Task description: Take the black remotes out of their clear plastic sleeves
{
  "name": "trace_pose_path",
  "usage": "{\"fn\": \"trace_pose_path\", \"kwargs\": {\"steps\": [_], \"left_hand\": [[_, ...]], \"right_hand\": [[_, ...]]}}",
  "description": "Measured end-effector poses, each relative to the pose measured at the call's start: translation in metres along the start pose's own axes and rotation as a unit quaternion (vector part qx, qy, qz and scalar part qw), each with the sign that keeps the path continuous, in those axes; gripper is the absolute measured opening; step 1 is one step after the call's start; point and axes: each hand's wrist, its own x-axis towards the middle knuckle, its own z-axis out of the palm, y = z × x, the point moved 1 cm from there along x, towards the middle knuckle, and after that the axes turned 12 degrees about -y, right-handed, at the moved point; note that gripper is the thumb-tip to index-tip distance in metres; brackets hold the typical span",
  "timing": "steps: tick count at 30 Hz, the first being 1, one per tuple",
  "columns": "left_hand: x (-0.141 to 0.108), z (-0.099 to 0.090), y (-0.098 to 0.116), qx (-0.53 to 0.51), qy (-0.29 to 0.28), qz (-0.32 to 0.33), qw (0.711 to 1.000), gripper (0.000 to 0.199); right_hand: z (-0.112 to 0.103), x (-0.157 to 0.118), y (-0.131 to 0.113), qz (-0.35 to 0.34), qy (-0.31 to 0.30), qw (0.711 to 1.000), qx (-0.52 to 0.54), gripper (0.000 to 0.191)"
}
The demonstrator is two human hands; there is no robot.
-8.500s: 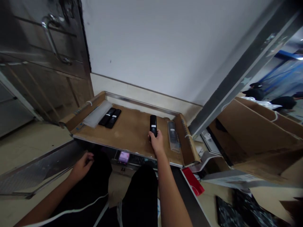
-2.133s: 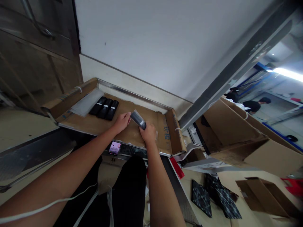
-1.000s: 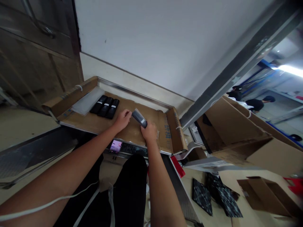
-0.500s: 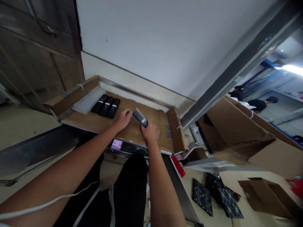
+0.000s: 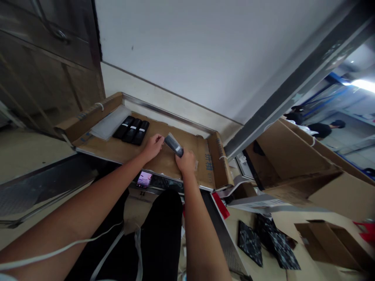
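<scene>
A dark item in a clear plastic bag (image 5: pixel 174 145) hangs tilted over the cardboard-lined tray (image 5: pixel 164 166). My right hand (image 5: pixel 186 160) is wrapped round its lower end. At its upper left corner, my left hand (image 5: pixel 154 146) pinches the edge of the clear bag. Left of my hands, three black packets with white labels (image 5: pixel 131 130) lie side by side on the cardboard. Beside them at the tray's left end is a stack of clear plastic bags (image 5: pixel 109 124).
Below the tray's front edge lies a phone with a lit screen (image 5: pixel 144 179). Large cardboard boxes (image 5: pixel 295 152) stand at the right, with black patterned packages (image 5: pixel 250 242) below them. Two people (image 5: pixel 322 129) are in the far right background. White cords hang across my lap.
</scene>
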Motion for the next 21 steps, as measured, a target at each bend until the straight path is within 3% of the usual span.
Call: {"fn": "trace_pose_path", "kwargs": {"steps": [21], "left_hand": [[-0.0013,-0.0003,0.0023,-0.006,0.003,-0.008,1.0,0.022]], "right_hand": [[-0.0032,-0.0011,-0.002,0.008,-0.007,1.0,0.001,0.026]]}}
